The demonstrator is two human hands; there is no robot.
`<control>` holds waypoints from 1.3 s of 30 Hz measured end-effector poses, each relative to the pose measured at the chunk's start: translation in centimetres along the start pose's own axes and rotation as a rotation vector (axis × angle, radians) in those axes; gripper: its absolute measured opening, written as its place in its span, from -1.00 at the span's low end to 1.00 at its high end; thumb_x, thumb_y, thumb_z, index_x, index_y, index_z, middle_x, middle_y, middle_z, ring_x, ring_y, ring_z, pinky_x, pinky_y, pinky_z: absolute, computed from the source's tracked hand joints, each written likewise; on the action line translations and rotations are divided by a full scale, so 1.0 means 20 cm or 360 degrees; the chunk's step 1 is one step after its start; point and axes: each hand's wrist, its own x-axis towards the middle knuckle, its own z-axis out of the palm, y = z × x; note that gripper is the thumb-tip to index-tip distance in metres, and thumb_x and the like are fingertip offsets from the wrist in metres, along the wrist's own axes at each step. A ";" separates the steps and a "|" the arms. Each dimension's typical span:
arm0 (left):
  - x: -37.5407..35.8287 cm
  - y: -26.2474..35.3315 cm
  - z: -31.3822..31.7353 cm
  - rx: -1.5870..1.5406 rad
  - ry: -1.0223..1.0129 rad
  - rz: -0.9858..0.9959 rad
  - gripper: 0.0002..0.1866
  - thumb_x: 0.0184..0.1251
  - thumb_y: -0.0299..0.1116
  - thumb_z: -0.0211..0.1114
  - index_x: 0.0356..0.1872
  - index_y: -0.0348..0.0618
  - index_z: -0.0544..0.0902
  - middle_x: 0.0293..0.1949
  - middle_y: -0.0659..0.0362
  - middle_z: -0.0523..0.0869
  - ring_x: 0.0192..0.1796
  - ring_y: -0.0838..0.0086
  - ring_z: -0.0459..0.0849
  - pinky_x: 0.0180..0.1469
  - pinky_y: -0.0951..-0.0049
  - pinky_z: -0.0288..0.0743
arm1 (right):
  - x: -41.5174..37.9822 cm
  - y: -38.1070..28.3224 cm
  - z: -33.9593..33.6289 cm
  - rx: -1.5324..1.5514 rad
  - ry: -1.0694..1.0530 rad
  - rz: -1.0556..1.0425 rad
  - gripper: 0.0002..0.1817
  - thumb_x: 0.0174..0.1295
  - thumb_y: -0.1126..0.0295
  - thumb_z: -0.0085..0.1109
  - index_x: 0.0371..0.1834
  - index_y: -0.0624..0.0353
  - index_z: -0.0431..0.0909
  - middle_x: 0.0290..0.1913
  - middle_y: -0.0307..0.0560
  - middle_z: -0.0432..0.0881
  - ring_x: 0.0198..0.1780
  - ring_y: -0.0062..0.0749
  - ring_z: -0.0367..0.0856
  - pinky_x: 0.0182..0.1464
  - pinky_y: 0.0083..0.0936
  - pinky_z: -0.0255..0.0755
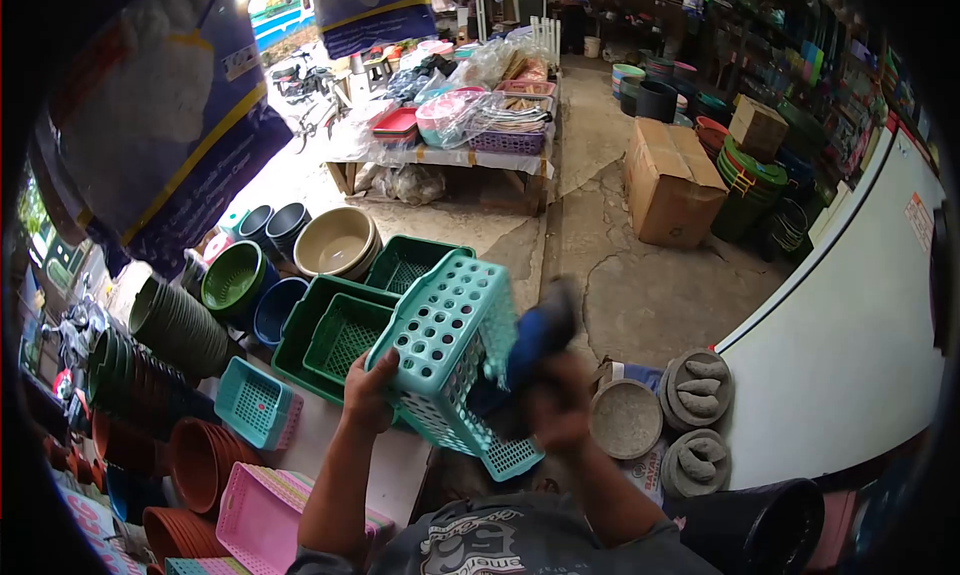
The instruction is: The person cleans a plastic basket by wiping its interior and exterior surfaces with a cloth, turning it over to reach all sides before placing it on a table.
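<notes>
My left hand (370, 390) grips the rim of a teal plastic basket (435, 320) with round holes, its thumb over the edge. The basket is tilted up on its side in front of my body. In my right hand (562, 405) is a blurred blue-and-black cloth (540, 340), close against the basket's right side. Motion smears this hand and the cloth, and the basket hides part of the cloth. Beneath the raised basket lie dark green baskets (350, 335) on a pale surface.
To the left stand a small turquoise basket (255, 400), pink baskets (255, 515), brown pots (205, 465) and a beige basin (335, 240). Stone mortars (627, 420) sit at my right. Ahead are a cardboard box (672, 180) and a table of wares (450, 155).
</notes>
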 end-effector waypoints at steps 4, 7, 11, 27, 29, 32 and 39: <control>0.02 -0.01 0.09 -0.0465 -0.0163 -0.0073 -0.48 0.36 -0.15 0.08 0.18 -0.38 0.39 0.01 -0.10 0.62 -0.08 0.24 0.70 0.05 0.20 0.59 | 0.08 -0.12 0.11 -0.0875 -0.0626 -0.0441 -0.59 -0.08 0.17 0.31 -0.19 0.19 0.59 0.24 0.24 0.39 0.25 0.09 0.34 0.27 -0.04 0.13; -0.06 0.06 0.12 -0.0704 -0.0370 0.0049 -0.42 0.36 -0.12 0.03 0.29 -0.29 0.26 0.10 -0.16 0.54 0.05 0.12 0.64 -0.03 0.13 0.63 | 0.22 0.15 -0.01 -0.0902 -0.0435 -0.0208 -0.37 -0.14 0.04 0.32 0.02 0.17 0.57 0.20 0.30 0.37 0.23 0.22 0.32 0.29 0.00 0.10; 0.00 -0.03 0.07 -0.0677 -0.0075 0.0072 -0.45 0.38 -0.09 -0.01 0.25 -0.27 0.34 0.09 -0.12 0.57 0.01 0.12 0.65 0.05 0.09 0.57 | 0.17 0.05 0.03 -0.1188 -0.0518 0.0049 -0.37 -0.09 0.05 0.30 0.09 0.11 0.55 0.27 0.35 0.29 0.25 0.28 0.29 0.31 0.04 0.08; -0.02 -0.03 -0.09 -0.0945 -0.0084 -0.0072 -0.46 0.40 -0.02 -0.08 0.15 -0.28 0.47 -0.10 -0.03 0.67 -0.29 0.24 0.73 -0.42 0.38 0.64 | -0.06 0.01 -0.03 -0.1164 -0.1024 -0.0362 -0.45 -0.06 0.11 0.30 0.07 -0.01 0.57 0.18 0.17 0.44 0.28 0.08 0.35 0.32 -0.05 0.16; -0.04 -0.01 0.01 -0.0825 0.0141 0.0028 -0.46 0.41 -0.02 -0.10 0.16 -0.27 0.46 -0.09 -0.02 0.67 -0.28 0.22 0.73 -0.38 0.37 0.64 | 0.07 0.09 -0.11 -0.1268 -0.0620 -0.0006 -0.47 -0.05 0.22 0.31 0.06 0.10 0.57 0.06 0.23 0.49 0.16 0.10 0.43 0.22 -0.12 0.26; -0.01 0.00 0.10 -0.0903 0.0491 -0.0020 -0.46 0.41 -0.02 -0.11 0.15 -0.27 0.47 -0.13 0.00 0.69 -0.28 0.23 0.73 -0.40 0.37 0.65 | 0.10 0.00 -0.10 -0.1482 -0.0767 0.0312 -0.41 -0.05 0.26 0.28 0.16 0.09 0.52 -0.11 0.20 0.57 0.05 0.06 0.47 0.15 -0.17 0.30; 0.04 -0.11 -0.15 -0.1069 -0.0202 -0.0038 -0.44 0.41 0.01 -0.10 0.12 -0.31 0.49 -0.07 -0.02 0.67 -0.22 0.24 0.72 -0.26 0.25 0.65 | 0.05 -0.09 -0.07 -0.1281 -0.1058 -0.0229 -0.65 -0.01 0.13 0.30 -0.20 0.06 0.63 0.31 0.00 0.40 0.39 -0.06 0.26 0.35 -0.07 0.12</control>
